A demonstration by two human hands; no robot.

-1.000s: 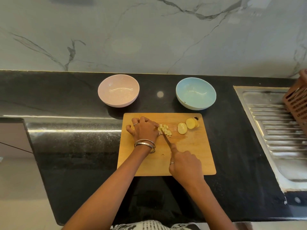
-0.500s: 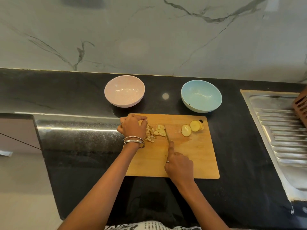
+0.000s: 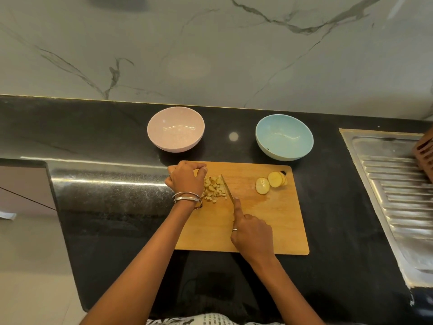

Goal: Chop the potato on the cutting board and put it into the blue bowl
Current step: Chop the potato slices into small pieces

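Note:
A wooden cutting board [image 3: 269,221] lies on the black counter. A pile of diced potato [image 3: 214,188] sits at its upper left, and a few round potato slices [image 3: 271,181] lie at its upper right. My right hand [image 3: 253,233] grips a knife [image 3: 226,186], index finger along the spine, with the blade against the right side of the dice. My left hand [image 3: 186,179] rests at the board's upper left corner with fingers curled, just left of the pile; nothing shows in it. The blue bowl [image 3: 284,137] stands empty behind the board's right end.
An empty pink bowl [image 3: 175,132] stands behind the board's left end. A steel sink drainboard [image 3: 396,195] runs along the right, with a brown slotted basket [image 3: 425,151] at the frame edge. A marble wall rises behind the counter, which ends at the left.
My left hand has slid left off the potato to the board's corner. The diced pieces now lie further left, spread between hand and knife blade. The slices have not moved.

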